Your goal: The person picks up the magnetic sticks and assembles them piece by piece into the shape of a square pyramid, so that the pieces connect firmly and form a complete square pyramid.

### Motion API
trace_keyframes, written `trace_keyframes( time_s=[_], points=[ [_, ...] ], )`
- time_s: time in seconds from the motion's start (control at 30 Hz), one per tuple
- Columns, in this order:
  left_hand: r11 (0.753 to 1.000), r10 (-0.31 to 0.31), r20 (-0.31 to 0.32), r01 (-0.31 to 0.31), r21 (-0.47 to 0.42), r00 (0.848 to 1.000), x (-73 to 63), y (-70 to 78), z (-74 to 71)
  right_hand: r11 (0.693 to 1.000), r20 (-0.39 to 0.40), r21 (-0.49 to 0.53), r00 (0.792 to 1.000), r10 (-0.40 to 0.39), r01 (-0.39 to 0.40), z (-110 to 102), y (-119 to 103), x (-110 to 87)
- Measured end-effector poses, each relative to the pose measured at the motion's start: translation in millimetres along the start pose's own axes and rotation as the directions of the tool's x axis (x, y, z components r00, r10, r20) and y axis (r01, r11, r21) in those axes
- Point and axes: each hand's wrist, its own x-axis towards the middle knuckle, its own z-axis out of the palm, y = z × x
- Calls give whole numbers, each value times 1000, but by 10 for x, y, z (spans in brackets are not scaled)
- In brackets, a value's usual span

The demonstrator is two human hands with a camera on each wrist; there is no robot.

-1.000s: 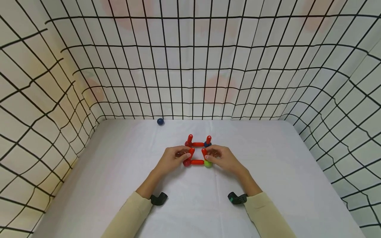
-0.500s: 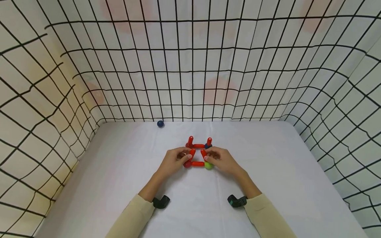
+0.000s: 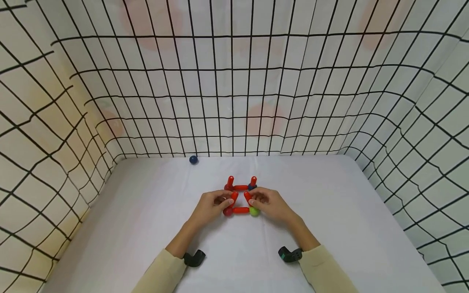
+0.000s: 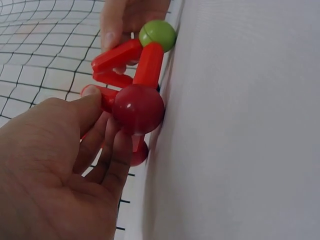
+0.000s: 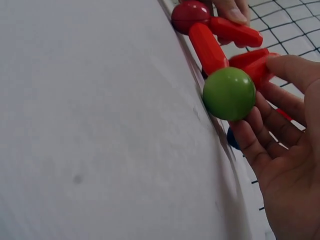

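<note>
A frame of red rods and coloured balls stands on the white cloth. Its near side has a red ball (image 4: 139,109) and a green ball (image 5: 229,94) joined by a red rod (image 3: 241,210). My left hand (image 3: 208,207) pinches the raised rod (image 4: 107,98) on the red ball, thumb on its side, with other fingers against the ball. Likewise my right hand (image 3: 274,206) pinches the raised rod (image 5: 257,70) on the green ball. Both raised rods lean inward. On the far side, another rod (image 3: 240,188) links a red ball (image 3: 228,187) and a blue ball (image 3: 250,187), each bearing a raised rod.
A loose dark blue ball (image 3: 193,160) lies at the table's far edge, left of the frame. Black wire mesh (image 3: 234,97) rises behind the white-covered table (image 3: 146,228) and along both sides.
The whole scene has shifted lower in the head view, mesh and table included. Both hands keep their pinch on the two near rods, and the frame looks the same.
</note>
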Motion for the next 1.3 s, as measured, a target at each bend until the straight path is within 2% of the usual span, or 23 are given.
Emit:
trace_keyframes(
  time_s=[0.13,0.27,0.4,0.53,0.63,0.7,0.87,0.93,1.13,1.3],
  points=[
    [1000,-18,5,18,-1,1000,-55,-13,-53,1000,-45,11,999,3,-3,-27,27,-25],
    [999,-49,-65,49,-5,997,-54,-23,-151,999,-121,15,992,-30,32,-83,66,-3],
    [999,-47,-143,45,-18,989,47,-39,-232,997,-181,21,981,-69,74,-147,63,61],
    [1000,-19,-161,19,0,987,189,-81,-262,993,-194,61,977,-83,97,-180,38,140],
    [1000,-1,-127,4,19,992,276,-107,-249,991,-172,84,981,-84,99,-173,29,184],
    [1000,-3,-79,5,26,997,317,-112,-225,991,-143,90,986,-81,94,-158,21,192],
    [1000,-17,37,16,17,999,366,-98,-146,997,-48,71,999,-15,19,-128,3,160],
    [1000,-21,52,20,9,998,363,-93,-128,998,-20,62,1000,3,-2,-128,-1,141],
    [1000,-22,100,23,-7,995,271,-70,-143,999,53,30,998,-34,32,-111,8,84],
    [997,-3,160,-9,71,987,176,-72,-131,998,85,-43,996,-33,36,-64,41,33]
  ],
)
